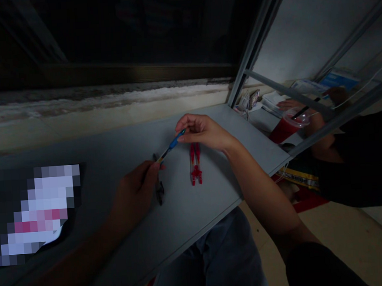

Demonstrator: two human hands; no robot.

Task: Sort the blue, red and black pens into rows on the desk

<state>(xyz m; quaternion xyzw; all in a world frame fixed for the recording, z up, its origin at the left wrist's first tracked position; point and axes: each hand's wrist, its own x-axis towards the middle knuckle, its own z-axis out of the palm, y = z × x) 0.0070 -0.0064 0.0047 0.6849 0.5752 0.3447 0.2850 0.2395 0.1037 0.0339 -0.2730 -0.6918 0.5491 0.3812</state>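
A blue pen [172, 143] is held above the grey table [119, 143] between both my hands. My right hand [203, 131] pinches its upper, blue end. My left hand [138, 188] is closed round its lower, darker end. Two red pens [195, 164] lie side by side on the table just below my right hand. A black pen [159, 188] lies on the table beside my left hand's fingers.
A dark phone with a blurred lit screen [35, 215] lies at the table's left. Beyond a metal frame post [253, 51] on the right, another person's hand [306, 111] rests near a red cup with a straw [288, 125] and papers.
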